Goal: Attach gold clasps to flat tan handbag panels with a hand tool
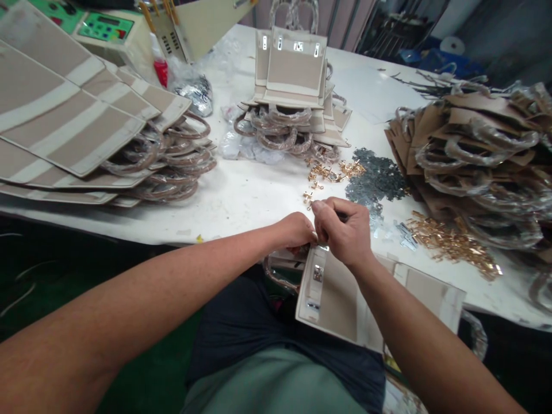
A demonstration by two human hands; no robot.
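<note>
A beige handbag panel [336, 293] with white trim lies across my lap and the table's front edge. Silvery fittings [318, 273] sit along its white strip, and a plastic-wrapped handle [280, 275] hangs at its left side. My left hand [296, 231] is closed on the panel's far corner. Right beside it, my right hand [345, 231] is wrapped round a slim tool with a dark handle [342, 217], its tip hidden. Just beyond my fingers lie a few small gold fittings [307, 198].
Flat bag panels with wrapped handles [116, 115] are piled at left, brown ones [470, 144] at right. Assembled bag pieces [296, 69] stand at the back. Dark metal plates [375, 178] and gold fittings [452, 241] lie loose. A machine [112, 34] stands back left.
</note>
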